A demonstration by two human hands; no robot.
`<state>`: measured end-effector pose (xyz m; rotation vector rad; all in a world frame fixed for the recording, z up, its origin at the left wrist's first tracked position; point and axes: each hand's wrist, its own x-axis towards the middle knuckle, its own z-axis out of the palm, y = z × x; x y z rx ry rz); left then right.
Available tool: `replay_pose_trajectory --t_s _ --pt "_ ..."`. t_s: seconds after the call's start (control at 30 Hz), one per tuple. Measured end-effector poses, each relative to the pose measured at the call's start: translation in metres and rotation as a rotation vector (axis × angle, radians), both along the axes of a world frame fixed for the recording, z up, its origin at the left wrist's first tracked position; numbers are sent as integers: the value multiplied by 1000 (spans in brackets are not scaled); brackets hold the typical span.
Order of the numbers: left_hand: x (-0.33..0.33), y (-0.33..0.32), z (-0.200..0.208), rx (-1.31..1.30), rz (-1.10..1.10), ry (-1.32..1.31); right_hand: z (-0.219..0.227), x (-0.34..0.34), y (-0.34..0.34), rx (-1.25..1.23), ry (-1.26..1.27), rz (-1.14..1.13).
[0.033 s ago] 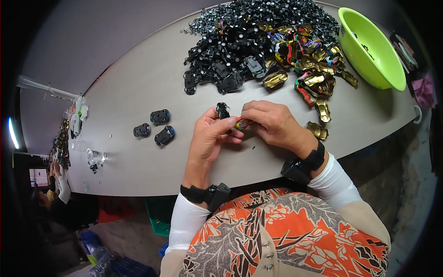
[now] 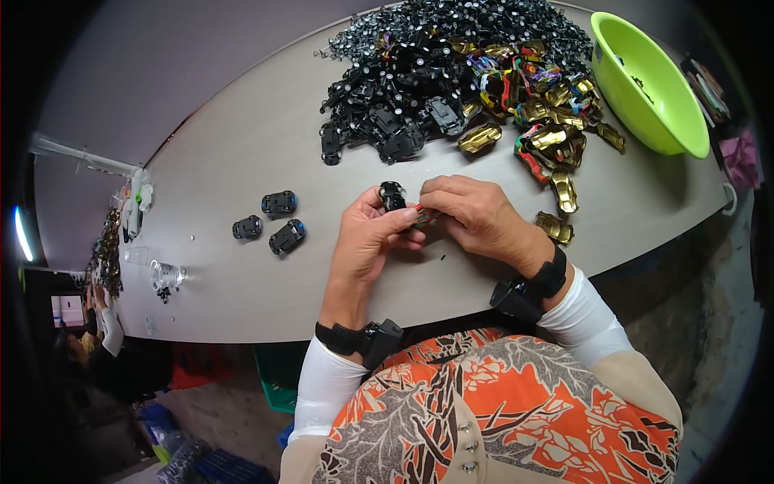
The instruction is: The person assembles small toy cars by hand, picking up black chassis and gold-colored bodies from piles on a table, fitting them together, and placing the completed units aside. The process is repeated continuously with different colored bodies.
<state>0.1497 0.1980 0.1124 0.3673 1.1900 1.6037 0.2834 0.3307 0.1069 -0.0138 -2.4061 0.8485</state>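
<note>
Taking the meeting point of the two hands as the dial centre and 12 o'clock as directly away from the person, the left hand (image 2: 372,230) is maintaining a nearly closed grip at 8 o'clock. Its curled fingers are holding a black toy-car chassis (image 2: 392,196), which is projecting above the thumb at 11 o'clock. The left thumb and fingers are also bearing on a small coloured part (image 2: 422,213), showing red and green, at the centre. The right hand (image 2: 472,211) is lying at 3 o'clock, its fingertips bunching tightly and pinching the coloured part from the far side. The fingers are covering most of this part, so its full outline is remaining unreadable; the lower end of the chassis is disappearing behind the left thumb. Three black car units (image 2: 279,203) are resting on the table (image 2: 218,298) at 9 o'clock. A pile of black chassis (image 2: 387,97) is occupying 12 o'clock, where single pieces are merging and the upper picture edge is cutting off the heap behind. Gold car bodies (image 2: 480,139) are lying at 2 o'clock, with a green bowl (image 2: 693,121) standing beyond them. Between 8 and 9 o'clock, another person's hands (image 2: 101,297) are showing indistinctly at the dark rim.
</note>
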Motion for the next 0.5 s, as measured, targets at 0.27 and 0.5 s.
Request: replay_pose_trajectory --t_s 0.27,0.5 --pt "14 1 -13 188 220 446 6 5 7 -1081 11 -289" --pt "30 4 -16 276 224 813 1 1 -1 -1460 30 -76"
